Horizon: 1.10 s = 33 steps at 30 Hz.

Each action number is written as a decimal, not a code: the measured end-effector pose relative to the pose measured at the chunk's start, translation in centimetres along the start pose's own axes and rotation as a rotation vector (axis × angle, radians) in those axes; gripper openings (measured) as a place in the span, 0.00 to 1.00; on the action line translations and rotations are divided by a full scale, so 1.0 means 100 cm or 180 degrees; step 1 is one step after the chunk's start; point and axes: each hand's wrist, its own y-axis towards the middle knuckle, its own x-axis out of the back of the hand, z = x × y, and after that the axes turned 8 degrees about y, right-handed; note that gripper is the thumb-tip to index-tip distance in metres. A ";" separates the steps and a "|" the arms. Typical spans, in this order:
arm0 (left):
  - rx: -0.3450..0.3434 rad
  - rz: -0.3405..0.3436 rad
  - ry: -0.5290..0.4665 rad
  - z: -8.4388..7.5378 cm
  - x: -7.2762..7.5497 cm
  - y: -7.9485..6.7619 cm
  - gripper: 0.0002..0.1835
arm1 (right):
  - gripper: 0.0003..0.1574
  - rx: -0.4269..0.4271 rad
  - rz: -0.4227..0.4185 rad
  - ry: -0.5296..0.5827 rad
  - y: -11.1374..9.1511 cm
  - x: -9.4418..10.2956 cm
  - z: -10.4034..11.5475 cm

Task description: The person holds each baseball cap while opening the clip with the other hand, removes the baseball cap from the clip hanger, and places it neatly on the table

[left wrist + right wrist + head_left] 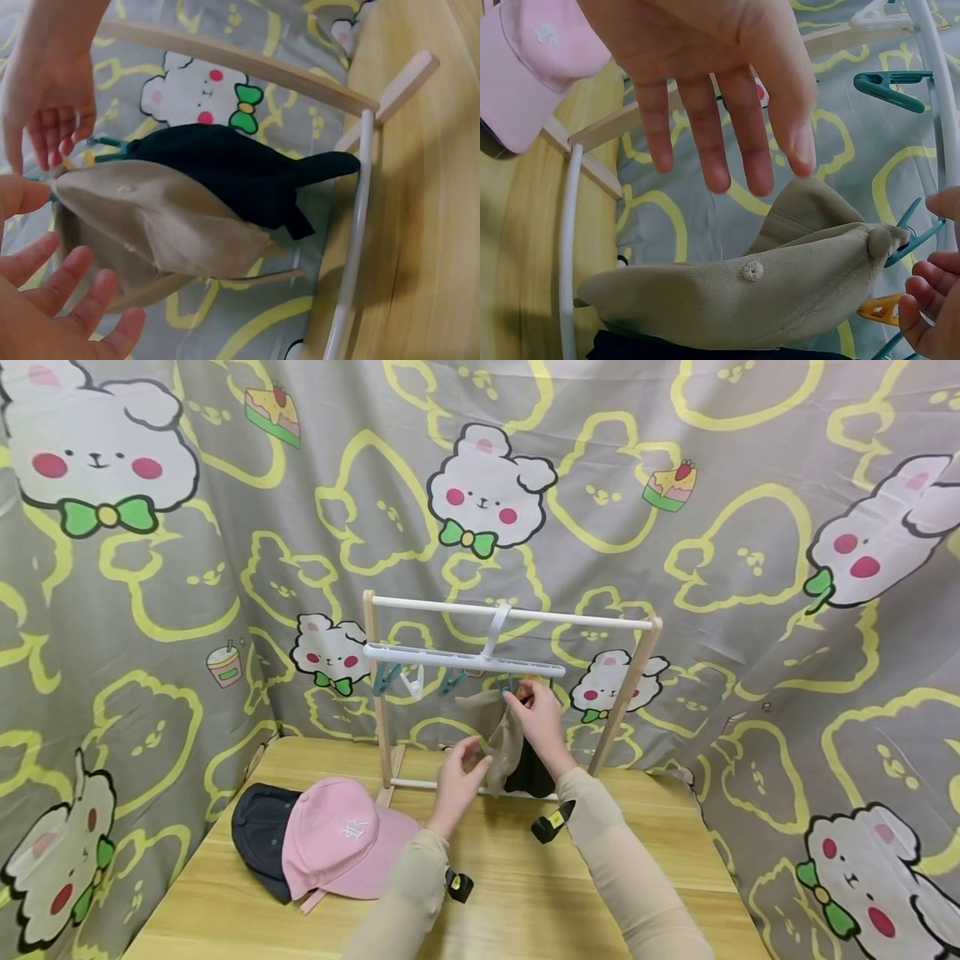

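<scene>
A beige cap (pixel 727 292) hangs from a teal clip (pixel 915 232) under the white hanger (pixel 465 659). Beside it, partly covered, hangs a dark cap (pixel 217 165). My right hand (pixel 538 718) is up at the beige cap's clip, thumb and fingers apart in the right wrist view (pixel 937 277); contact with the clip is hard to judge. On the near left of the beige cap, my left hand (pixel 457 781) holds nothing, its fingers spread in the left wrist view (pixel 67 292).
A wooden rack with a white top bar (pixel 435 606) carries the hanger. Teal (pixel 386 677) and white clips (pixel 412 682) dangle at its left. A pink cap (pixel 330 835) overlaps a navy cap (pixel 258 839) on the wooden table (pixel 517 910). Patterned cloth (pixel 600 410) surrounds the table.
</scene>
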 end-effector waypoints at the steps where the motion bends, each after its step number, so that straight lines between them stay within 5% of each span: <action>1: -0.0016 0.0039 0.0031 0.000 -0.002 0.001 0.22 | 0.25 -0.0003 0.0006 -0.0016 0.001 -0.001 0.000; 12: -0.0088 0.0373 0.0339 0.000 -0.016 0.007 0.26 | 0.24 -0.0153 0.0158 -0.0446 0.006 -0.006 0.000; 19: -0.0040 0.0374 0.0628 -0.003 -0.021 0.010 0.25 | 0.24 -0.0056 0.0105 -0.0598 0.009 -0.011 0.000; 33: 0.0115 0.0446 0.0632 0.000 -0.030 0.018 0.15 | 0.22 -0.0077 0.0058 -0.0646 0.009 -0.020 -0.001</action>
